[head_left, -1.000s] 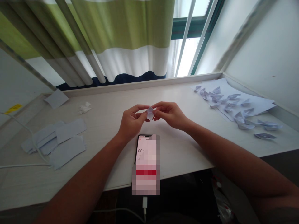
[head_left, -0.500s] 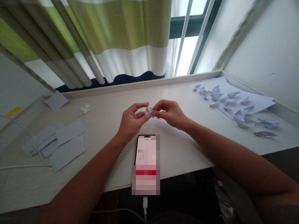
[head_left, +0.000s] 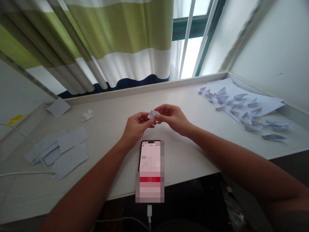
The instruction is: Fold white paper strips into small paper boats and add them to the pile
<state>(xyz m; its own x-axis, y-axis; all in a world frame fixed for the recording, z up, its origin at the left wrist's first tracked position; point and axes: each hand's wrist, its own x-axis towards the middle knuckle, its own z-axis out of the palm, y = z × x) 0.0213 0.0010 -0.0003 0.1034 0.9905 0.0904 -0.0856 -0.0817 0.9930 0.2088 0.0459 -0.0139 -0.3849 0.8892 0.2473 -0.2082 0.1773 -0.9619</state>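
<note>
A small folded piece of white paper (head_left: 152, 114) is held up over the middle of the desk, between both hands. My left hand (head_left: 138, 126) pinches it from the left, thumb on the near face. From the other side, my right hand (head_left: 173, 116) grips its right edge between thumb and fingers. Part of the paper is hidden behind the fingertips. Just below the hands lies a phone (head_left: 150, 161) with a lit screen, partly blurred out.
Several folded paper boats (head_left: 252, 125) lie at the right, many on white sheets (head_left: 263, 90). Cut paper pieces (head_left: 70, 161) are piled at the left beside a white cable (head_left: 26, 174). Crumpled paper (head_left: 87, 115) and a single paper square (head_left: 58, 107) lie farther back.
The left fingers have curled in closer around the folded paper, and its visible face has turned a little. The right hand keeps its pinch. The whole view has shifted slightly.
</note>
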